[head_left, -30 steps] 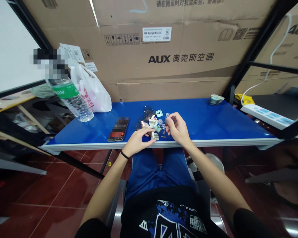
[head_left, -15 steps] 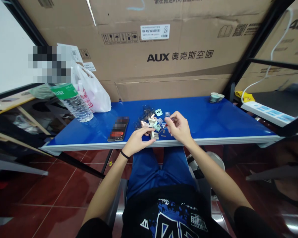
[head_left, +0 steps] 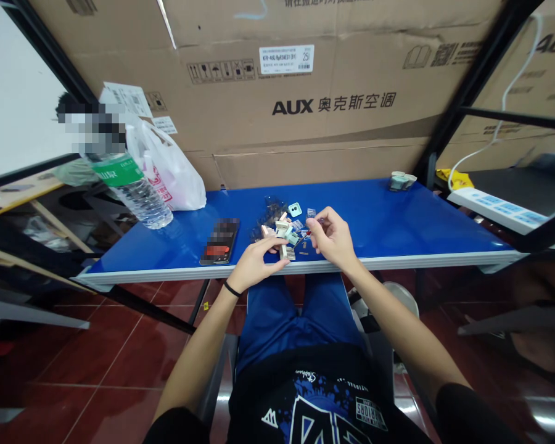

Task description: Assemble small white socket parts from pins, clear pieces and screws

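Note:
Near the front edge of the blue table [head_left: 379,234], my left hand [head_left: 259,262] holds a small cream-coloured block [head_left: 287,252] between thumb and fingers. To its right, my right hand [head_left: 332,237] is closed around a thin tool with a red part [head_left: 308,233], whose tip points toward the block. Much of the tool is hidden by the fingers. Just behind the hands lies a pile of small cream, pink and mint pieces [head_left: 283,228]. A mint square piece [head_left: 295,209] sits at the back of the pile, beside clear plastic bits [head_left: 311,213].
A phone [head_left: 220,242] lies left of my left hand. Farther left stand a tilted water bottle [head_left: 139,191] and a white plastic bag [head_left: 182,176]. Small pale pieces [head_left: 401,180] sit at the back right, near a power strip [head_left: 497,209]. A large cardboard box [head_left: 342,135] rises behind.
The view has shifted very slightly. Both hands keep nearly the same pose, and the tool in my right hand has tilted or moved a little near the block.

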Available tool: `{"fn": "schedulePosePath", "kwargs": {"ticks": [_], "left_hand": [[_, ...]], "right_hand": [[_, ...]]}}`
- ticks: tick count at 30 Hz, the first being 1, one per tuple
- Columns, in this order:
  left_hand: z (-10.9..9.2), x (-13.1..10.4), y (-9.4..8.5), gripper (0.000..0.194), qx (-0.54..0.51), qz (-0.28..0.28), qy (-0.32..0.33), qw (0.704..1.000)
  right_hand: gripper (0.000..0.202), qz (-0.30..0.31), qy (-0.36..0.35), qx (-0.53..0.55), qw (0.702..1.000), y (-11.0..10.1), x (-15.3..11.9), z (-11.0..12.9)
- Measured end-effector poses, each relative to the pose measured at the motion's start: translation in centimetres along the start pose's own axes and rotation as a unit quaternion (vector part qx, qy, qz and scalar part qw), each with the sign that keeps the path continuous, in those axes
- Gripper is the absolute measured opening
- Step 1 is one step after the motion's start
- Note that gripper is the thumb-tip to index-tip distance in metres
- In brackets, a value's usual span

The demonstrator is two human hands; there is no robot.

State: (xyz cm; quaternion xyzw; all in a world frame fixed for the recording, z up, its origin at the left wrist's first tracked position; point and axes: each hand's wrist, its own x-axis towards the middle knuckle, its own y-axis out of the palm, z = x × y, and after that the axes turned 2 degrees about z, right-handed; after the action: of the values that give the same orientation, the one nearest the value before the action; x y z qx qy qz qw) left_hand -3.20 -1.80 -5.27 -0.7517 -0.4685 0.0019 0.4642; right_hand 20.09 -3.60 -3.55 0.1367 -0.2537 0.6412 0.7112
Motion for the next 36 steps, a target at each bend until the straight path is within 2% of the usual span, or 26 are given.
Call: {"fn": "schedulePosePath", "kwargs": {"ticks": [5, 8, 13, 22, 25, 28, 31, 34, 36], "left_hand": [[0.1, 0.0, -0.1, 0.038, -0.002, -0.001, 0.006, 1.0], [0.2, 0.0, -0.1, 0.038, -0.008, 0.003, 0.013, 1.0], [0.1, 0.0, 0.0, 0.035, -0.012, -0.004, 0.021, 1.0], [0.2, 0.0, 0.1, 0.037, -0.039, -0.005, -0.003, 0.999], [0.2, 0.0, 0.1, 0.038, -0.044, -0.011, -0.006, 0.999], [0.1, 0.0, 0.1, 0.038, -0.048, -0.018, -0.002, 0.999], [0.0, 0.0, 0.1, 0.037, -0.046, -0.02, 0.001, 0.999], [0.0, 0.0, 0.2, 0.037, -0.034, -0.02, 0.001, 0.999], [0.1, 0.0, 0.2, 0.038, -0.029, -0.02, 0.003, 0.999]], "right_hand": [[0.033, -0.032, -0.048, -0.061, 0.996, -0.2, 0.4, 0.5], [0.028, -0.038, -0.016, -0.019, 0.999, -0.4, 0.6, 0.8], [0.036, -0.085, 0.008, 0.026, 0.996, -0.3, 0.4, 1.1], [0.025, -0.004, -0.019, 0.085, 0.996, -0.3, -0.1, 1.3], [0.024, 0.005, -0.026, 0.064, 0.998, -0.2, -0.2, 1.3], [0.026, -0.006, -0.048, 0.013, 0.999, 0.0, -0.3, 1.4], [0.027, -0.053, -0.068, -0.015, 0.996, 0.2, -0.3, 1.6], [0.022, -0.088, -0.05, 0.003, 0.995, 0.1, -0.2, 1.9], [0.021, -0.072, -0.029, 0.036, 0.996, 0.0, -0.2, 2.0]]}}
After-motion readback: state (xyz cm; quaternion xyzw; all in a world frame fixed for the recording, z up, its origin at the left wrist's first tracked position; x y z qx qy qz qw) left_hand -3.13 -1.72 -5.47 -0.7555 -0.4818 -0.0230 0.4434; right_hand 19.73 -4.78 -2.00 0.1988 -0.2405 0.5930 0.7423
